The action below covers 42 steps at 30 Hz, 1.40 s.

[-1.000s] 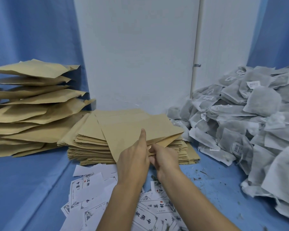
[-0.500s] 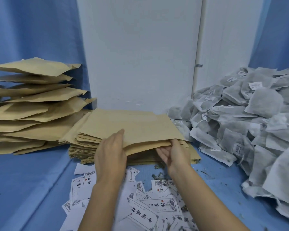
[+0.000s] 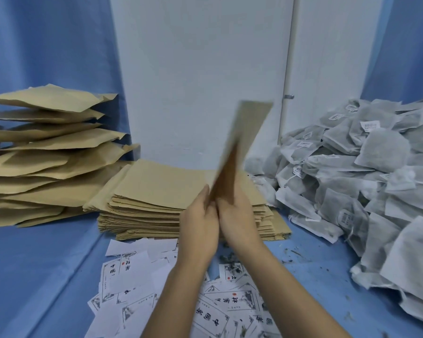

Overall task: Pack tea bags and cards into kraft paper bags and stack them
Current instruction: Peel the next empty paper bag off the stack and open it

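Note:
Both hands hold one kraft paper bag (image 3: 244, 132) raised nearly upright above the flat stack of empty kraft bags (image 3: 156, 201); the bag is motion-blurred. My left hand (image 3: 199, 220) grips its lower edge from the left, and my right hand (image 3: 237, 215) grips it from the right, the two pressed close together. White printed cards (image 3: 130, 276) lie scattered on the blue surface below my arms. A big heap of grey tea bags (image 3: 352, 172) fills the right side. Filled kraft bags (image 3: 42, 152) are piled high at the left.
A white wall panel (image 3: 200, 69) stands behind the stacks, with blue cloth on both sides. Loose tea crumbs (image 3: 291, 254) dot the blue surface between the cards and the tea bag heap. Bare blue surface (image 3: 34, 276) lies at the front left.
The top kraft bag has been lifted off the flat stack and swung up nearly upright. Both hands came together at its lower edge, moving up and to the right.

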Available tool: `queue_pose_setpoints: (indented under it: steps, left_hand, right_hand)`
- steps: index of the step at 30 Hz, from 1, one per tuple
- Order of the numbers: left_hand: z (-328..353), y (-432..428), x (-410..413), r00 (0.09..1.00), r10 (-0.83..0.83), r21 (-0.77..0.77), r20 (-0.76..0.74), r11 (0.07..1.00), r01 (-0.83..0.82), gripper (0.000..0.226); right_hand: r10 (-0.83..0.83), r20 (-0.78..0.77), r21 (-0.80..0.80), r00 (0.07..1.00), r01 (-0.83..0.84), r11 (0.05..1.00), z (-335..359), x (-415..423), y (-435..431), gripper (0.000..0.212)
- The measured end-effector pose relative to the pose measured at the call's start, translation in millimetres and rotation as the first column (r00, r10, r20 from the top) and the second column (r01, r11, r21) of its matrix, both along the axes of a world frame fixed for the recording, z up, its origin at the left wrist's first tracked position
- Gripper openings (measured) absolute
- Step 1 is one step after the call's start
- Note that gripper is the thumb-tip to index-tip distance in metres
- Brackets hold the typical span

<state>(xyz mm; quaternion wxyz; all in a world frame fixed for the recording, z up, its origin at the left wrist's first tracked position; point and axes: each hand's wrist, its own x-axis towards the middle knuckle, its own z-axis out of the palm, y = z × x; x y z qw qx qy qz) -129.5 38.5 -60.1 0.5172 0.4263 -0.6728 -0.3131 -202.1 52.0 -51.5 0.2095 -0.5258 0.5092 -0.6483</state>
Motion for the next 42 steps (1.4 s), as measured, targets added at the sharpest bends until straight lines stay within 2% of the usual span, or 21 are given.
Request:
queue_pose_setpoints:
  steps: [1,3,5,7,9,11,13,15,17,19,22,23,26,28,30,33,36,38,42]
  left_hand:
    - [2.0,-0.6,-0.7,0.994,0.016,0.056,-0.106,0.998,-0.010,0.023]
    - [6.5,-4.3,1.6,0.939,0.084,0.201,-0.333,0.979,-0.017,0.018]
    - [8.0,-9.0,6.7,0.847,0.118,0.318,-0.518,0.946,0.063,0.022]
    - [4.9,-13.4,10.9,0.808,0.117,0.336,-0.577,0.936,0.104,0.034]
    - [-0.4,-16.4,10.6,0.835,0.143,0.357,-0.532,0.932,0.067,0.036]
    - [-3.7,-18.2,8.1,0.873,0.192,0.388,-0.449,0.922,-0.003,0.032]
    - [-4.6,-18.2,6.4,0.883,0.202,0.407,-0.423,0.913,-0.015,0.033]
    - [-7.3,-18.2,5.3,0.894,0.192,0.417,-0.406,0.909,-0.006,0.032]
    - [-10.5,-17.5,4.3,0.891,0.178,0.422,-0.417,0.906,0.017,0.031]
    - [-11.7,-17.3,5.1,0.853,0.162,0.440,-0.495,0.894,0.086,0.028]
    - [-7.0,-16.2,11.2,0.814,0.149,0.401,-0.561,0.909,0.110,0.016]
    - [-6.6,-16.3,14.1,0.816,0.138,0.358,-0.561,0.929,0.089,0.023]
    - [-8.7,-19.6,21.6,0.838,0.085,0.198,-0.540,0.980,0.028,0.082]
    - [-6.6,-18.4,23.0,0.840,0.079,0.134,-0.537,0.991,-0.007,0.096]
    - [-5.7,-18.6,23.4,0.829,0.102,0.107,-0.549,0.993,-0.051,0.097]
    - [-4.6,-17.5,25.2,0.796,0.117,0.059,-0.594,0.993,-0.101,0.088]
    - [-4.9,-17.4,30.3,0.755,0.126,0.008,-0.644,0.988,-0.157,0.051]
    - [-7.0,-17.2,33.0,0.799,0.148,-0.032,-0.583,0.978,-0.205,0.033]
    - [-8.0,-13.8,28.8,0.877,0.283,-0.107,-0.387,0.931,-0.348,0.017]
  right_hand:
    - [-0.012,-0.087,-0.005,0.996,0.012,1.000,0.9,-1.9,0.8,0.061]
    - [-0.053,-0.279,-0.004,0.959,0.054,0.999,1.9,-7.9,3.0,0.070]
    - [-0.094,-0.510,0.018,0.855,0.120,0.993,1.1,-12.8,4.3,0.070]
    - [-0.113,-0.653,0.025,0.749,0.170,0.985,-3.1,-15.3,4.0,0.071]
    - [-0.168,-0.601,-0.013,0.781,0.200,0.980,-6.8,-15.5,4.4,0.073]
    - [-0.298,-0.480,-0.132,0.825,0.267,0.954,-9.1,-14.9,5.8,0.076]
    - [-0.400,-0.425,-0.245,0.812,0.322,0.914,-10.4,-14.4,6.8,0.079]
    - [-0.431,-0.420,-0.296,0.799,0.329,0.897,-11.6,-14.7,6.4,0.079]
    - [-0.418,-0.436,-0.267,0.797,0.329,0.906,-11.7,-15.5,6.7,0.077]
    - [-0.416,-0.460,-0.209,0.784,0.360,0.909,-12.4,-16.4,7.5,0.074]
    - [-0.466,-0.457,-0.115,0.757,0.470,0.875,-10.7,-20.6,7.4,0.062]
    - [-0.473,-0.398,-0.059,0.786,0.493,0.868,-9.0,-22.6,6.3,0.057]
    - [-0.360,-0.012,0.118,0.933,0.359,0.926,-3.0,-26.4,2.9,0.044]
    - [-0.286,0.113,0.111,0.952,0.274,0.955,-2.5,-26.8,1.9,0.043]
    - [-0.252,0.137,0.080,0.958,0.243,0.967,-2.6,-25.5,2.0,0.048]
    - [-0.249,0.176,0.050,0.953,0.243,0.969,-4.6,-27.1,0.4,0.052]
    - [-0.249,0.246,0.020,0.937,0.252,0.968,-3.9,-33.6,0.3,0.053]
    - [-0.243,0.254,-0.007,0.936,0.253,0.967,-2.5,-36.4,1.3,0.053]
    - [-0.214,0.219,-0.063,0.952,0.233,0.971,-0.9,-33.2,1.9,0.054]
